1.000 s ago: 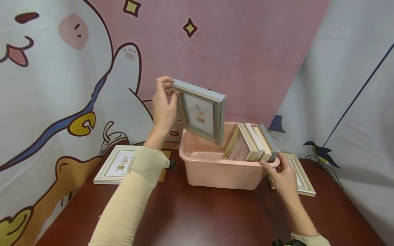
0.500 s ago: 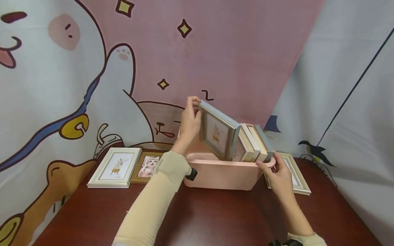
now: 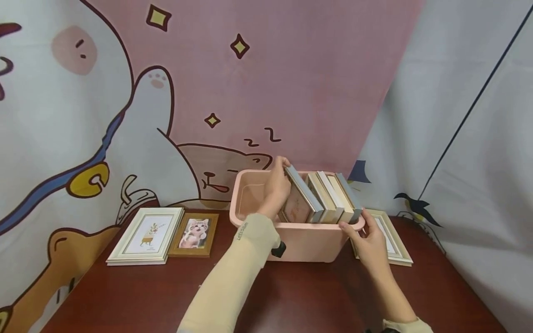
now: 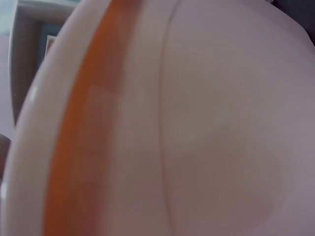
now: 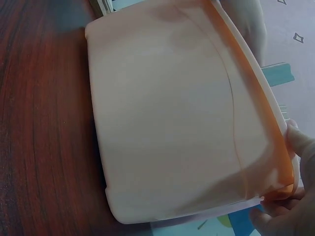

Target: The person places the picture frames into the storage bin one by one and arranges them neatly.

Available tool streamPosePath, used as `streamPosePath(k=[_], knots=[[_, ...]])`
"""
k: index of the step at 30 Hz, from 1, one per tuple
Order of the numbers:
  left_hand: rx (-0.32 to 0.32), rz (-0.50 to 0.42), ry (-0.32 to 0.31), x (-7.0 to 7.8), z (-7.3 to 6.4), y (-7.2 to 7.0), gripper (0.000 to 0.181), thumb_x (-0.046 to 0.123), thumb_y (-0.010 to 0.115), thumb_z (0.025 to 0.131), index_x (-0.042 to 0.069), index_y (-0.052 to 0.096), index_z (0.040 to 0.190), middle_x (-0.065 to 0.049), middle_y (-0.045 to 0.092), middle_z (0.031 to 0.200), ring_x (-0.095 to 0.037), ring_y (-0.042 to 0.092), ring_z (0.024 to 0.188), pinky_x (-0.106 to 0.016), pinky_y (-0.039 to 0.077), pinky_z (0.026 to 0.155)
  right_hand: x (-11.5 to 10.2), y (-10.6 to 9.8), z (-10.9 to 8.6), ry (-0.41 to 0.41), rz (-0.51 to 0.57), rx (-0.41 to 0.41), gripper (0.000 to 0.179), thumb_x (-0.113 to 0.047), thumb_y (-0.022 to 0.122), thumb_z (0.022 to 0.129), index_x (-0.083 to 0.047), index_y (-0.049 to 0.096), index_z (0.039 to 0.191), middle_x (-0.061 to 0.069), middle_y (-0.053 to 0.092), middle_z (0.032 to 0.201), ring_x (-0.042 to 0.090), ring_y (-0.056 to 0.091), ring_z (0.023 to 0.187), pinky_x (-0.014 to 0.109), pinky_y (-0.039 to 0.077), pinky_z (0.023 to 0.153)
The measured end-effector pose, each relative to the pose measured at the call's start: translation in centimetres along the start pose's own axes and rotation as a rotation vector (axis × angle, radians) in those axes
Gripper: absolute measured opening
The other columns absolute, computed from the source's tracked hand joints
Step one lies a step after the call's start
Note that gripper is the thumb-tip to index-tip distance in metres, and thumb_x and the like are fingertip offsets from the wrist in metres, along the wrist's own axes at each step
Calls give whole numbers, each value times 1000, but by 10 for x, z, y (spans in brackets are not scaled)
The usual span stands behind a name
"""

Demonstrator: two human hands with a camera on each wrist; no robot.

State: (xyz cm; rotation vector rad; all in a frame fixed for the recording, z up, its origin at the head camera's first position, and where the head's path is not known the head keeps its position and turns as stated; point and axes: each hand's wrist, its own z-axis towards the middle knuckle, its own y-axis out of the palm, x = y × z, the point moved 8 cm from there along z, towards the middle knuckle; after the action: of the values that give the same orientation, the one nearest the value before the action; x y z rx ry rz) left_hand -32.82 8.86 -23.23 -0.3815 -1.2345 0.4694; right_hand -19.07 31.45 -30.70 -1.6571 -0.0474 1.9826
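In the head view, my left hand (image 3: pixel 278 187) holds a blue-grey-edged picture frame (image 3: pixel 306 193) by its upper left edge. The frame tilts inside the pink plastic bin (image 3: pixel 301 243), its lower part hidden behind the bin's front wall. Several more picture frames (image 3: pixel 333 199) stand on edge in the bin's right half. At the bin's right front corner, my right hand (image 3: pixel 370 240) grips the rim, also visible in the right wrist view, where the thumb (image 5: pixel 301 140) lies over the lip. The left wrist view is mostly filled by the bin's wall (image 4: pixel 216 113).
A cream picture frame (image 3: pixel 145 237) and a brown one with a cat picture (image 3: pixel 193 235) lie on the dark red table (image 3: pixel 316 296), left of the bin. Another cream frame (image 3: pixel 393 238) lies behind my right hand. A printed cloth (image 3: pixel 316 83) hangs along the back.
My left hand has moved right and down, lowering the blue-grey-edged picture frame from above the bin into it, beside the others. My right hand has kept its grip on the rim.
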Motion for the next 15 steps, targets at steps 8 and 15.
streamPosePath(k=[8,15], knots=[[-103,13,33,1,4,31,50,-15,49,85,17,46,123,-18,67,101,-21,47,67,-26,36,56,2,-2,1,10,-2,12,80,-21,69,94,-5,24,158,18,37,159,27,37,146,5,35,105],[-262,-77,88,2,-8,45,65,-17,53,82,11,36,138,-23,60,128,-24,54,89,-27,42,71,3,1,-1,7,-5,4,80,-21,69,94,-4,24,158,20,36,159,28,36,146,1,34,102]])
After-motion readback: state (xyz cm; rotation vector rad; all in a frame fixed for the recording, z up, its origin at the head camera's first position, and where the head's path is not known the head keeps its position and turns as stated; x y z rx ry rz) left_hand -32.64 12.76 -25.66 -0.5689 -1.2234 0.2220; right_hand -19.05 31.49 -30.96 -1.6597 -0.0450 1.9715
